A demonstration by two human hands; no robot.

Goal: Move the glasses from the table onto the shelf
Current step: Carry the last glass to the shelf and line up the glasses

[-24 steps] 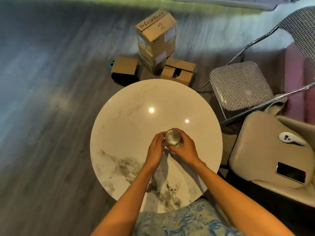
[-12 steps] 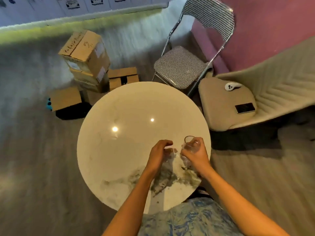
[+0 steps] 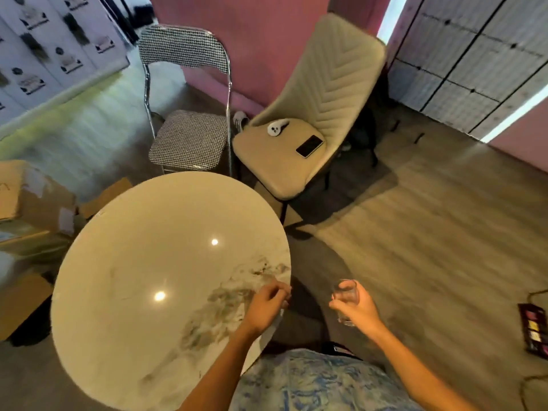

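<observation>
A clear drinking glass [image 3: 345, 291] is upright in my right hand [image 3: 360, 308], held over the floor just right of the round marble table [image 3: 142, 262]. My left hand [image 3: 265, 305] hovers over the table's right edge with its fingers curled around a second clear glass [image 3: 285, 303], which is faint and mostly hidden by the fingers. No other glass stands on the tabletop. No shelf shows clearly in this view.
A beige padded chair [image 3: 332, 84] holding a phone [image 3: 309, 145] and a white controller [image 3: 276, 128] stands behind the table, beside a checked folding chair [image 3: 189, 140]. Cardboard boxes [image 3: 32, 209] sit at the left. A dark flat box [image 3: 535, 329] lies on the floor far right.
The view has swung right. My hands, together on one spot over the table, have separated. The right hand carried its glass past the table's edge; the left moved to the edge.
</observation>
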